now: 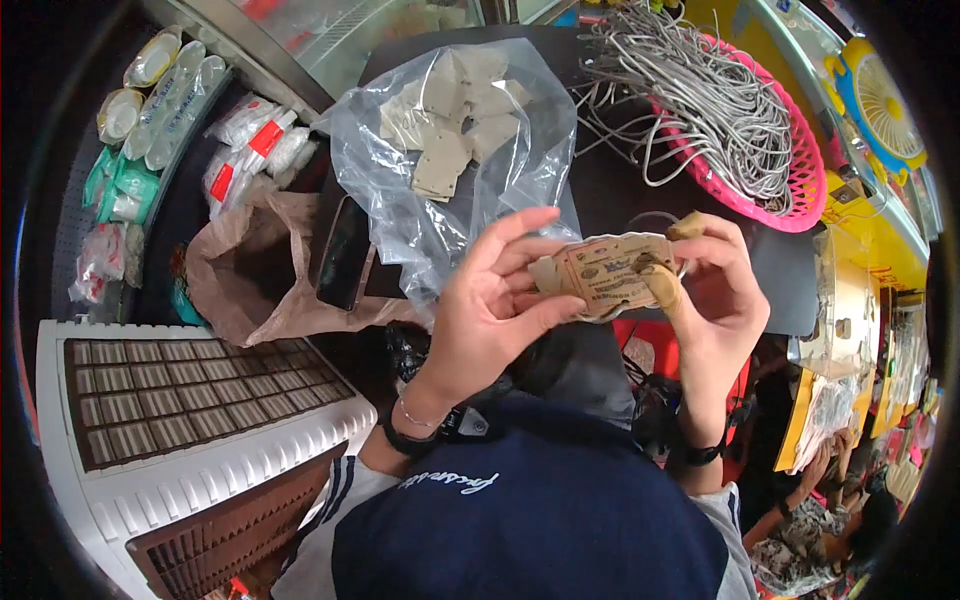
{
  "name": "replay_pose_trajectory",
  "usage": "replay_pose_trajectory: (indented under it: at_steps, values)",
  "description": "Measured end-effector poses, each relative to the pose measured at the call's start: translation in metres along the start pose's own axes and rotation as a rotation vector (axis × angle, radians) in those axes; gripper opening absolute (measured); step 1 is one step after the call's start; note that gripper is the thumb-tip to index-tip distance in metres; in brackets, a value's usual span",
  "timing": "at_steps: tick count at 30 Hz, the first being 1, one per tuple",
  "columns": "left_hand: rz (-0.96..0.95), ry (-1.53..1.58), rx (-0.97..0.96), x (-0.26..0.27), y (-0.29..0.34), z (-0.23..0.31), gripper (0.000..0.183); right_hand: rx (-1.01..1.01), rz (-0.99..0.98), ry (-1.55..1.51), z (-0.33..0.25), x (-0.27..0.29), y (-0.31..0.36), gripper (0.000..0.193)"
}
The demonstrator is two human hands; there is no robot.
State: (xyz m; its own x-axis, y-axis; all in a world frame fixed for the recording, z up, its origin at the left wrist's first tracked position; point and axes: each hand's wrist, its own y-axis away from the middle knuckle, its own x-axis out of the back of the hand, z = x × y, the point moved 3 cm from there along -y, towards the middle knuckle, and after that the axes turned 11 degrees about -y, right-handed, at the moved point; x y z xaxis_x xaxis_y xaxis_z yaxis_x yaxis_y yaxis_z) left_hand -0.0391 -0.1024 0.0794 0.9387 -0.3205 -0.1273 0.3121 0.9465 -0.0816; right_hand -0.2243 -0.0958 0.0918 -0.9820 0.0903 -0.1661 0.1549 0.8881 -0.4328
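My left hand (505,295) pinches the left end of a stack of tan printed cardboard tags (608,276), fingers behind and thumb along the lower edge. My right hand (715,290) grips the right end of the stack between thumb and forefinger, both tips covered by tan finger cots. A thin pale cord or wire runs along the edges of the tags; how it is fastened cannot be made out. Just beyond lies a clear plastic bag (350,135) with more cardboard tags (445,165) in it.
A pink basket (815,165) heaped with grey cords (720,120) stands at the far right of the black table (610,200). At left are a phone (343,255), an open brown bag (240,260) and a white air cooler (200,420). Another person's hands (820,470) show at lower right.
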Motion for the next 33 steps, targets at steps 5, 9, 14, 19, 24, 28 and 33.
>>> replay_pose_trajectory:
  at_steps: [5,9,14,19,24,28,33]
  values:
    - [0.078,-0.107,-0.1,0.001,0.006,0.005,0.037,0.139,0.063,0.073,-0.003,-0.009,0.006,0.024]
    - [0.08,-0.187,-0.117,0.002,0.005,0.009,0.04,0.065,0.083,0.064,-0.003,-0.009,0.007,0.022]
    - [0.068,-0.208,-0.126,0.002,0.007,0.009,0.039,0.029,0.077,-0.079,0.002,-0.009,0.006,0.018]
    - [0.08,-0.218,-0.121,-0.002,0.008,0.008,0.037,-0.029,0.08,-0.201,0.005,-0.005,0.008,0.017]
    - [0.05,-0.179,-0.111,-0.006,0.006,0.014,0.034,-0.067,0.053,-0.137,0.003,-0.009,0.009,0.018]
    - [-0.046,-0.203,0.042,-0.008,0.005,0.007,0.037,-0.135,-0.114,0.007,0.002,-0.016,0.008,0.023]
    - [-0.13,-0.489,-0.126,0.001,0.005,0.001,0.029,-0.11,-0.223,0.106,0.003,-0.012,0.003,0.022]
